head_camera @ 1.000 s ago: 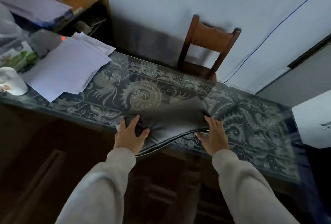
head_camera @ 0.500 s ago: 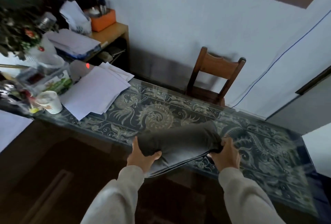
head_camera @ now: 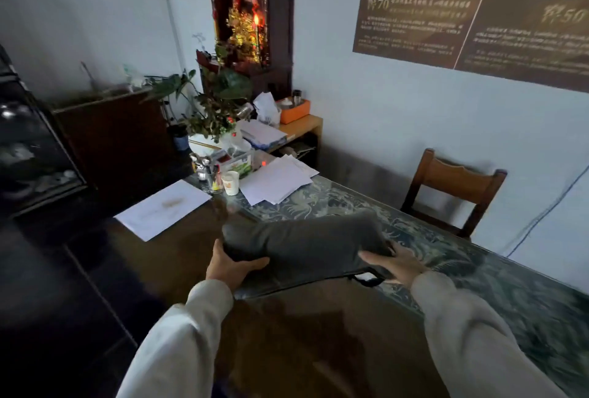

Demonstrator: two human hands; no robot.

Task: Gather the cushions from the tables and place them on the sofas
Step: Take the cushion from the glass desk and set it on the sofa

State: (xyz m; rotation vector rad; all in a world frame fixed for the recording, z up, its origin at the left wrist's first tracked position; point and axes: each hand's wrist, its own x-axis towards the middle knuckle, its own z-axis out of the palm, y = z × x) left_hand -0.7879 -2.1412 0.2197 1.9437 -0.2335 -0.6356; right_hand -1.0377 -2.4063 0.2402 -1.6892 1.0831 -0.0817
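1. The person stands at the near edge of the table (head_camera: 526,295), a dark cushion (head_camera: 302,246) held between both hands, and it looks lifted just clear of the patterned top.
2. Left hand (head_camera: 231,265): thumb curled over the cushion's near-left corner, the other fingers hidden beneath, so a closed grip on that end.
3. Right hand (head_camera: 396,265): fingers spread fairly wide and pressed flat to the right end; whether they curl under, I cannot tell.
4. A small black loop (head_camera: 366,279) dangles from the near edge, just beside that right hand.
5. To do this lift well, I'd say close the right fingers around the end, because an open palm alone may let the soft thing sag or slip.
6. Keep it level and draw it towards the body, away from the papers (head_camera: 275,182) and paper cup (head_camera: 230,183) at the far left.
7. No sofa is in sight, so a carry probably comes next.
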